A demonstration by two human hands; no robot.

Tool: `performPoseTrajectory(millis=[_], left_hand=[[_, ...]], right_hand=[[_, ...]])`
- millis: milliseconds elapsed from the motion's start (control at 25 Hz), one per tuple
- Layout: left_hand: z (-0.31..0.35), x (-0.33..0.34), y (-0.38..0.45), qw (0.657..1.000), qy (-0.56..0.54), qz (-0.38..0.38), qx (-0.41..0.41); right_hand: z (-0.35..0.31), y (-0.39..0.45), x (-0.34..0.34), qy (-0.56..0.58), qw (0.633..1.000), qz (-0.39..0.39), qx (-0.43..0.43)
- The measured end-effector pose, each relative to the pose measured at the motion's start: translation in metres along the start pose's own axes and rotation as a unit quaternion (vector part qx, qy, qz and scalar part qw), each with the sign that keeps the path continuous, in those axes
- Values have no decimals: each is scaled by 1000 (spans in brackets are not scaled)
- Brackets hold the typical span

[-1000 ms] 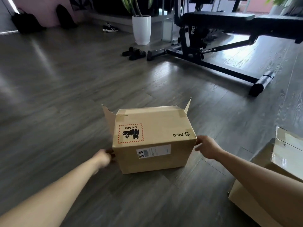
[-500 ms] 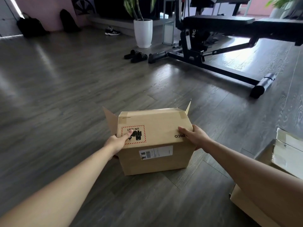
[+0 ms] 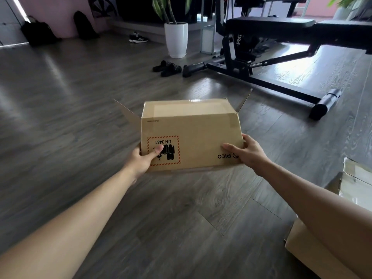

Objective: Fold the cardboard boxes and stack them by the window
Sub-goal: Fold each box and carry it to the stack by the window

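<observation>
Nearest, at lower right: second cardboard box [image 3: 322, 252], partly out of frame, lying on the wooden floor [image 3: 181, 218] and largely crossed by the right forearm. Beyond, at centre: cardboard box [image 3: 191, 137] gripped at its two short ends, long axis running left to right between the hands, left hand [image 3: 144, 160] with thumb on the hazard label [image 3: 163, 150], right hand [image 3: 248, 152] with thumb beside the printed logo, both equally near; far end open, side flaps splayed outward, so probably tipped for flattening. Farthest: slippers [image 3: 167, 67], white planter [image 3: 175, 40], black weight bench [image 3: 281, 43].
</observation>
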State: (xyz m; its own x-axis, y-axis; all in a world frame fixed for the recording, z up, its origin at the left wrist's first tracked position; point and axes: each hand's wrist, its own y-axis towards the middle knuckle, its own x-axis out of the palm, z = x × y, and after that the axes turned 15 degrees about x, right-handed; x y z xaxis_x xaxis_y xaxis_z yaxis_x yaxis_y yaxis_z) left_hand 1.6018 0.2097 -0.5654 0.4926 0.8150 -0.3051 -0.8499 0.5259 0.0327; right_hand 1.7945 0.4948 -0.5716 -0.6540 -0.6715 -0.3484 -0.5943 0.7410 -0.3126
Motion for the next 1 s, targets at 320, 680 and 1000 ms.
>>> performPoseTrajectory(millis=[320, 680, 1000], left_hand=[[-27, 14, 13, 999, 12, 36, 30], [-125, 42, -28, 973, 87, -50, -206], [-121, 47, -29, 967, 153, -86, -184]], right_hand=[[25, 10, 7, -40, 999, 13, -3], [143, 13, 40, -231, 965, 11, 123], [143, 5, 43, -191, 967, -9, 168]])
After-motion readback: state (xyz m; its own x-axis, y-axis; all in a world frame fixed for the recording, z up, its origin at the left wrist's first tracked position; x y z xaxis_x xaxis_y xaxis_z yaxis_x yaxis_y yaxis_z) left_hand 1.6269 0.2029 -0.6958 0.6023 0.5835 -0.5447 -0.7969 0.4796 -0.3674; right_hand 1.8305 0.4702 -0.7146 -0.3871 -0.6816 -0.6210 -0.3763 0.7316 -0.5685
